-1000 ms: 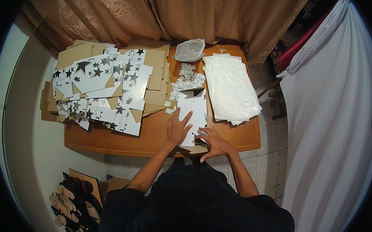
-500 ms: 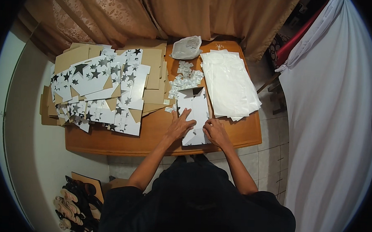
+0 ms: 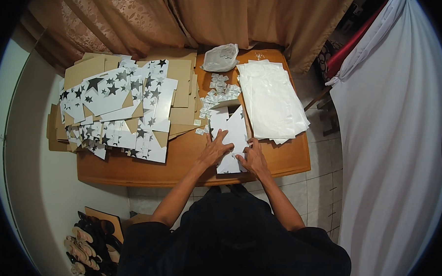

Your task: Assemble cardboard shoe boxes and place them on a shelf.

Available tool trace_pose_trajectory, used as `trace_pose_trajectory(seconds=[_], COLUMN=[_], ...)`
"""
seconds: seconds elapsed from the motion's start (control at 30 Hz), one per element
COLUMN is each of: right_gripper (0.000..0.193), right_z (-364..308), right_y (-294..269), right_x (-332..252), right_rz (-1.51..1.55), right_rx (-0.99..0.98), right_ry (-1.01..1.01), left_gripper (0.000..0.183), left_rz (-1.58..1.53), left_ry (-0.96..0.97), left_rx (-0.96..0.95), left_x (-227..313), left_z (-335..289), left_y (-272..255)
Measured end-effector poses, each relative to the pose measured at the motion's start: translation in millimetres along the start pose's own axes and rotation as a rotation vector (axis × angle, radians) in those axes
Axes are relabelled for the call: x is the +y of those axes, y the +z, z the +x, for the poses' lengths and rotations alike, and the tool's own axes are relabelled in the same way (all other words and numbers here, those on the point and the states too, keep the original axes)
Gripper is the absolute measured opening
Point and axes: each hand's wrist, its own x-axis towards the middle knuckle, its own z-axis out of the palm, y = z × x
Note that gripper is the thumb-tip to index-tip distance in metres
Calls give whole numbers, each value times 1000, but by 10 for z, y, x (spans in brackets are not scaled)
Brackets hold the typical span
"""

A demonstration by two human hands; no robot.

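A white cardboard box with black stars (image 3: 237,125) lies near the table's front edge, between my hands. At its far end an inner brown flap (image 3: 224,104) stands up beside a dark opening. My left hand (image 3: 214,149) lies on the box's left side, fingers spread and pressing on its top. On the right side, my right hand (image 3: 252,158) touches the box with its thumb stretched over the top and its fingers apart along the edge. Beyond the box several small white sachets (image 3: 225,93) lie in a loose heap.
To the left, flat star-printed cardboard blanks (image 3: 109,96) are piled with their brown sides partly showing. A stack of white translucent plastic sheets or bags (image 3: 272,101) lies at the right. Behind the sachets sits a crumpled plastic bag (image 3: 220,58). Brown curtains (image 3: 226,20) hang behind the wooden table (image 3: 126,171).
The flap at the box's far end has swung upward. My right hand has opened, its thumb now reaching onto the top of the box. My left hand stays nearly still.
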Motion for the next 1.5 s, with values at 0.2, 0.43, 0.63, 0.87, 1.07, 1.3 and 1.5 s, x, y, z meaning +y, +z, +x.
trace_pose_trajectory(seconds=[0.2,0.43,0.63,0.87,1.07,1.3,1.5], right_gripper=[39,41,48,87,95,93,94], right_z=[16,15,34,21,50,-118,-117], right_y=[71,116,199,138,243,79,202], right_x=[9,-163,-250,-254,41,4,70], right_rz=[-15,-39,-131,25,151,194,160], right_rx=[-24,37,165,147,78,46,-224], right_ry=[137,149,41,160,208,161,281], left_gripper=[19,19,17,34,75,80,87], left_rz=[33,-121,-130,-97,-388,-272,-192], left_ry=[23,3,-4,-2,-275,-242,-316], left_rx=[-1,-30,-26,58,212,184,107], left_x=[10,26,34,-5,42,298,244], left_z=[-11,-30,-54,-119,-117,-236,-349], left_y=[-3,-6,-36,55,111,-161,-77])
